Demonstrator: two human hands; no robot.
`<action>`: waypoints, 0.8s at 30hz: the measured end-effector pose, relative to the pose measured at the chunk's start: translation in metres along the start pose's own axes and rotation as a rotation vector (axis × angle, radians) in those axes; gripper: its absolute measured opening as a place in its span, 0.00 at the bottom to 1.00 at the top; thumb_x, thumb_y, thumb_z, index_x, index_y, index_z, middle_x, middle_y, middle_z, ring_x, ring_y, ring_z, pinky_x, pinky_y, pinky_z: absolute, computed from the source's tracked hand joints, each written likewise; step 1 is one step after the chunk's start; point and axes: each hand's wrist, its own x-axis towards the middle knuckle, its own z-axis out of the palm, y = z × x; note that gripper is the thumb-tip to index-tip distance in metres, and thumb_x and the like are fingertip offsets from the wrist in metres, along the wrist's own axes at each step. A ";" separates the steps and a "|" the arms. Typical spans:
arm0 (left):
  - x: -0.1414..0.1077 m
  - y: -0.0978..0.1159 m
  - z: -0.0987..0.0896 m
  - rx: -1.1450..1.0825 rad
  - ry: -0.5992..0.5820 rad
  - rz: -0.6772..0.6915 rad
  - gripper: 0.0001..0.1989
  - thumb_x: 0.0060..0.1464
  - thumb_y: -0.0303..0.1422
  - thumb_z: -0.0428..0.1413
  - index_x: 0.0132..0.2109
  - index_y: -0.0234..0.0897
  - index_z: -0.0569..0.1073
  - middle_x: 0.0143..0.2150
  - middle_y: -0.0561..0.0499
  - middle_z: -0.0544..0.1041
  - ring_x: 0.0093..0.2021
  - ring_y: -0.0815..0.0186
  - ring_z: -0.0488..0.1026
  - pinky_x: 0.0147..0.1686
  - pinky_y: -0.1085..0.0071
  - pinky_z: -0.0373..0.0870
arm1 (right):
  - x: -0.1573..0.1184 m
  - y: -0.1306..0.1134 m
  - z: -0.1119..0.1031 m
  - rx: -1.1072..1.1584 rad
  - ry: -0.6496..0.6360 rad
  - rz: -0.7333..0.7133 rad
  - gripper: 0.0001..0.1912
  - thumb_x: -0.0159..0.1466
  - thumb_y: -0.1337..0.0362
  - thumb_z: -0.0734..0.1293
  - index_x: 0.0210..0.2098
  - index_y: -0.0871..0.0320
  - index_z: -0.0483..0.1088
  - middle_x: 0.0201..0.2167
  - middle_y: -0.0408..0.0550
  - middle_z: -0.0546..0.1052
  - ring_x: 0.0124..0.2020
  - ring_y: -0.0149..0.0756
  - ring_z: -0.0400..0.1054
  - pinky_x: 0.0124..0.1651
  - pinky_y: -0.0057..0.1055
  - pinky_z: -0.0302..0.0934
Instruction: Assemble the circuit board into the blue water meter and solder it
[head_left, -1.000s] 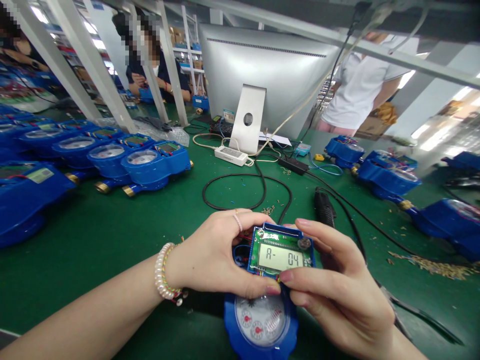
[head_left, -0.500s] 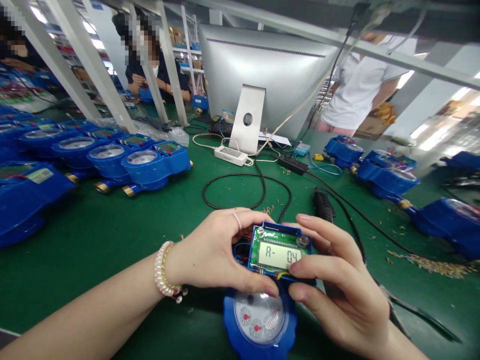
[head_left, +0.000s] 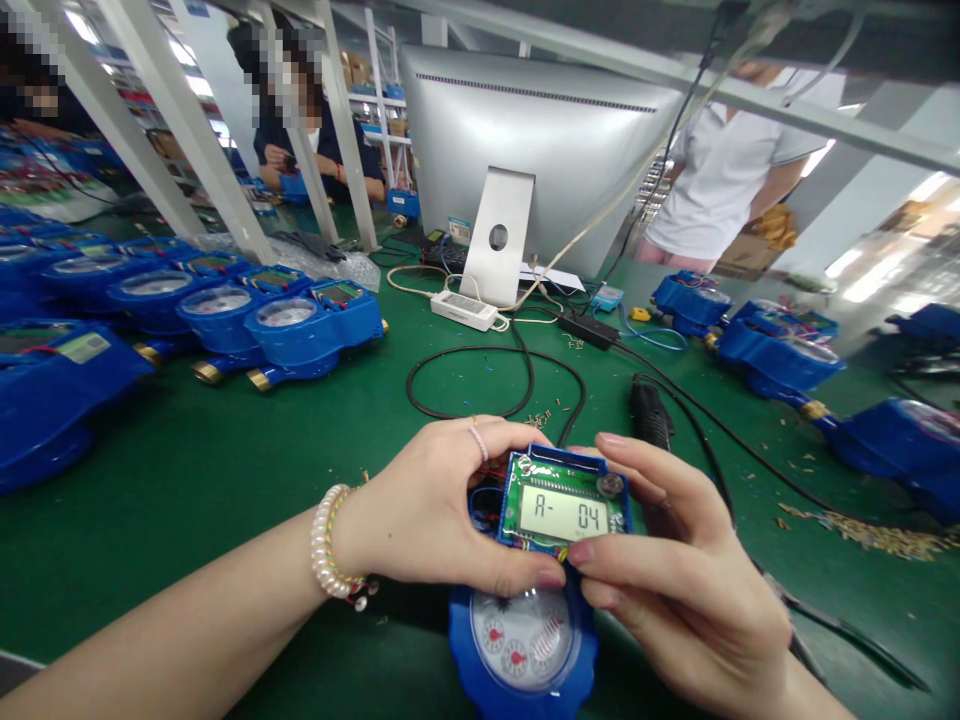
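A blue water meter (head_left: 519,650) with a round dial stands in front of me. Above the dial is its LCD module (head_left: 562,512), a green circuit board in a blue frame, reading "A- 04". My left hand (head_left: 442,505) is closed around the module's left side, thumb along the lower edge and fingers behind the upper edge. My right hand (head_left: 682,560) grips the module from the right. One upper finger lies by its top right corner, while another fingertip presses at the lower edge beside thin yellow wires (head_left: 562,554). The right thumb sits just below that fingertip.
Rows of blue water meters (head_left: 315,325) line the left, with more meters (head_left: 780,350) at right. A monitor (head_left: 532,150) stands behind a looped black cable (head_left: 409,385). A black-handled tool (head_left: 649,410), pliers (head_left: 855,630) and loose screws (head_left: 877,530) lie rightward. Co-workers are beyond the bench.
My right fingertip has slid off the display, down and left to the module's lower edge by the wires. The left hand keeps its hold, and the display still reads the same.
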 end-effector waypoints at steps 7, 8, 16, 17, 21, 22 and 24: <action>-0.003 0.000 0.001 0.085 0.019 0.040 0.24 0.41 0.39 0.67 0.46 0.39 0.72 0.41 0.51 0.75 0.37 0.63 0.75 0.35 0.72 0.72 | 0.003 -0.003 -0.001 -0.012 -0.019 -0.016 0.08 0.63 0.71 0.66 0.42 0.57 0.73 0.63 0.43 0.55 0.62 0.36 0.54 0.63 0.27 0.53; -0.003 0.000 0.000 0.106 0.023 0.049 0.24 0.41 0.40 0.67 0.46 0.39 0.72 0.40 0.51 0.75 0.37 0.64 0.75 0.35 0.73 0.72 | 0.004 -0.003 -0.001 -0.018 -0.020 -0.019 0.07 0.64 0.70 0.66 0.42 0.57 0.73 0.63 0.43 0.56 0.62 0.35 0.54 0.64 0.26 0.53; -0.002 0.002 -0.003 0.242 0.028 0.134 0.29 0.42 0.37 0.67 0.52 0.36 0.68 0.43 0.50 0.76 0.41 0.62 0.75 0.40 0.72 0.71 | 0.000 -0.003 -0.001 -0.035 -0.027 0.010 0.10 0.63 0.72 0.66 0.44 0.58 0.71 0.63 0.50 0.55 0.61 0.38 0.55 0.60 0.31 0.58; -0.002 0.002 -0.004 0.255 0.025 0.136 0.29 0.42 0.35 0.66 0.52 0.35 0.68 0.43 0.49 0.76 0.41 0.61 0.75 0.40 0.71 0.71 | 0.000 -0.002 -0.001 -0.035 -0.029 0.014 0.10 0.62 0.72 0.66 0.44 0.58 0.71 0.63 0.50 0.55 0.61 0.38 0.55 0.60 0.31 0.58; -0.003 0.004 -0.002 0.303 0.041 0.142 0.27 0.41 0.30 0.63 0.51 0.34 0.68 0.46 0.45 0.76 0.43 0.58 0.75 0.42 0.67 0.72 | 0.001 -0.002 -0.001 -0.015 -0.010 0.030 0.10 0.62 0.71 0.66 0.44 0.59 0.70 0.62 0.52 0.56 0.60 0.38 0.57 0.60 0.32 0.58; -0.004 0.004 -0.001 0.312 0.051 0.146 0.28 0.41 0.30 0.62 0.51 0.34 0.68 0.47 0.44 0.76 0.43 0.57 0.75 0.43 0.66 0.72 | 0.001 -0.003 -0.001 -0.008 -0.001 0.040 0.10 0.63 0.70 0.67 0.44 0.59 0.69 0.62 0.53 0.57 0.60 0.38 0.57 0.60 0.32 0.58; -0.004 0.004 0.002 0.331 0.078 0.148 0.30 0.40 0.30 0.61 0.53 0.31 0.67 0.47 0.42 0.75 0.43 0.55 0.75 0.43 0.63 0.73 | 0.001 -0.003 -0.001 0.004 0.021 0.063 0.10 0.63 0.70 0.67 0.44 0.60 0.69 0.61 0.53 0.58 0.59 0.39 0.58 0.60 0.32 0.58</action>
